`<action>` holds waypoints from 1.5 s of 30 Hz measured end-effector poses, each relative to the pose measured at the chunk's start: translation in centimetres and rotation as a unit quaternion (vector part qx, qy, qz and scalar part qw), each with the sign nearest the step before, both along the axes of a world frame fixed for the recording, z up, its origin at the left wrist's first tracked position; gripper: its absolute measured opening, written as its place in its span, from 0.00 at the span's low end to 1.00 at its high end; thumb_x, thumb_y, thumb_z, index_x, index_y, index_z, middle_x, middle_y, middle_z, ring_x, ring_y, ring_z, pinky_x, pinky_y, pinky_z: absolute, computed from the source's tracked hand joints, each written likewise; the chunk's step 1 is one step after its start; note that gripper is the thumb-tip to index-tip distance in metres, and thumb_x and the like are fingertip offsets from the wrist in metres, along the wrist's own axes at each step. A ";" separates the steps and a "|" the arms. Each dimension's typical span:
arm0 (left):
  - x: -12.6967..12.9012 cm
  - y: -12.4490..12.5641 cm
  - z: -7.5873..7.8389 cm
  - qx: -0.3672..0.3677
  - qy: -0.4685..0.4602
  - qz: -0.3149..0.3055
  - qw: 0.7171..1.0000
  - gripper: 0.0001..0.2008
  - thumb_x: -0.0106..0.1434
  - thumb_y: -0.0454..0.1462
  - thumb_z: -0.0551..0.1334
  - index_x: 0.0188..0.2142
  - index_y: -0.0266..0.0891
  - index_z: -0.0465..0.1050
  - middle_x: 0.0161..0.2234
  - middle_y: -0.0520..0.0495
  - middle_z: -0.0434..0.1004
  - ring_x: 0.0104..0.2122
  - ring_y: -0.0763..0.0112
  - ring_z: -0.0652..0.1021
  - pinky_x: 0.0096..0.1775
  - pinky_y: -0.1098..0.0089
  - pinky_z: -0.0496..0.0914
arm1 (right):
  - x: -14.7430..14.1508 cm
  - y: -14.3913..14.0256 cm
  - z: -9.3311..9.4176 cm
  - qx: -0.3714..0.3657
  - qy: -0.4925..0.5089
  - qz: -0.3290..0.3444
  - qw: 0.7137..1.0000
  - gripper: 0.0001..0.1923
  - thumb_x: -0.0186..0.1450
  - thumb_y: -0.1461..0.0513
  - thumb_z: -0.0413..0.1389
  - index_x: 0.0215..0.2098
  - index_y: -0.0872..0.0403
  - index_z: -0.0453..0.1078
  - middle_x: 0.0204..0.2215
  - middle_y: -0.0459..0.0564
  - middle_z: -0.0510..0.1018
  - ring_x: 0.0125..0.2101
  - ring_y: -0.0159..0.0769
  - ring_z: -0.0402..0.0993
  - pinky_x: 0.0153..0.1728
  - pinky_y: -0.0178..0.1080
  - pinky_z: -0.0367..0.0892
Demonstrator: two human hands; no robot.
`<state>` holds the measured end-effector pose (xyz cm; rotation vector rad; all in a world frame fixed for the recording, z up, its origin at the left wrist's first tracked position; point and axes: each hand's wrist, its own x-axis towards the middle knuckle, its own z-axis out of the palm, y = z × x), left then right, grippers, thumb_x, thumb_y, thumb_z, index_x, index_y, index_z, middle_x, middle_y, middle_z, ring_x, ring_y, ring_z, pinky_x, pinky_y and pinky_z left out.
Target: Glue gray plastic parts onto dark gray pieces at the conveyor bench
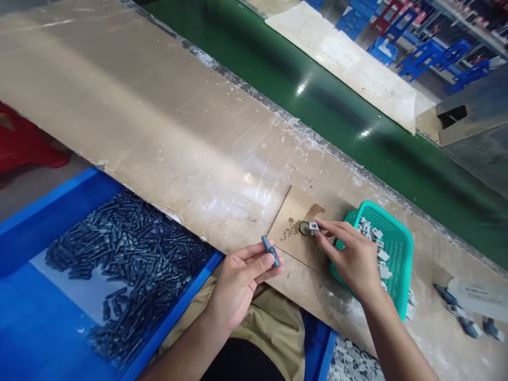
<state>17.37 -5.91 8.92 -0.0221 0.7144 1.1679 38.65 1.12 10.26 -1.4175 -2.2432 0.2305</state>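
My left hand (250, 267) pinches a small dark blue plastic part (270, 251), a narrow stick with a wider lower end, above the table's near edge. Between the thumb and forefinger of my right hand (349, 251) is a small whitish square piece (314, 226) with a dark opening. That piece is at the rim of a little round cap-like dish (305, 228); whether it touches the dish I cannot tell. Under the dish lies a brown cardboard sheet (288, 211) with wet-looking stains. A green basket (405, 248) with similar whitish pieces (383, 255) stands just beyond my right hand.
At the left, a blue bin (47, 338) holds a heap of dark blue parts (138, 243). More whitish pieces (351, 362) fill a container below the table edge. Several dark parts (462, 317) lie at right. A green belt-like strip (278, 79) runs behind the table (159, 132).
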 end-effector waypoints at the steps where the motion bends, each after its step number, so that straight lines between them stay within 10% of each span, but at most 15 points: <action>1: -0.1 0.0 -0.1 0.000 0.007 0.005 1.000 0.11 0.48 0.32 0.72 0.34 0.34 0.79 0.29 0.47 0.80 0.30 0.74 0.79 0.36 0.77 0.75 | 0.0 0.0 -0.2 0.004 -0.011 0.002 1.000 0.12 0.66 0.60 0.53 0.45 0.53 0.73 0.37 0.51 0.79 0.35 0.38 0.76 0.35 0.40 0.71; 17: 0.2 0.0 -0.5 -0.003 0.052 0.010 0.999 0.13 0.46 0.34 0.73 0.34 0.34 0.80 0.29 0.46 0.81 0.30 0.73 0.79 0.35 0.74 0.77 | 0.1 0.2 -0.4 0.008 -0.061 0.030 0.998 0.12 0.66 0.61 0.52 0.44 0.57 0.74 0.35 0.52 0.78 0.34 0.37 0.75 0.33 0.37 0.71; 23: 1.9 0.5 -0.2 0.010 0.069 0.008 0.998 0.13 0.47 0.34 0.72 0.34 0.34 0.80 0.29 0.45 0.81 0.30 0.73 0.79 0.36 0.75 0.77 | 0.1 -0.7 1.1 -0.063 0.101 -0.060 0.991 0.09 0.62 0.59 0.59 0.40 0.52 0.77 0.35 0.50 0.80 0.34 0.37 0.76 0.35 0.38 0.72; 32: 7.0 1.3 1.2 0.069 0.070 -0.058 0.993 0.12 0.49 0.34 0.71 0.34 0.33 0.80 0.32 0.44 0.82 0.31 0.70 0.79 0.38 0.72 0.76 | 0.7 -5.6 4.1 -0.249 0.360 -0.175 0.882 0.10 0.49 0.59 0.68 0.31 0.51 0.79 0.28 0.51 0.81 0.27 0.38 0.79 0.26 0.34 0.76; 45: 10.5 0.0 1.9 0.156 0.300 -0.159 0.928 0.07 0.47 0.38 0.69 0.29 0.41 0.81 0.29 0.48 0.82 0.31 0.59 0.81 0.39 0.61 0.77 | 3.3 -9.5 4.3 -0.160 0.384 -0.193 0.888 0.06 0.51 0.62 0.66 0.29 0.52 0.78 0.26 0.51 0.79 0.26 0.40 0.76 0.28 0.40 0.73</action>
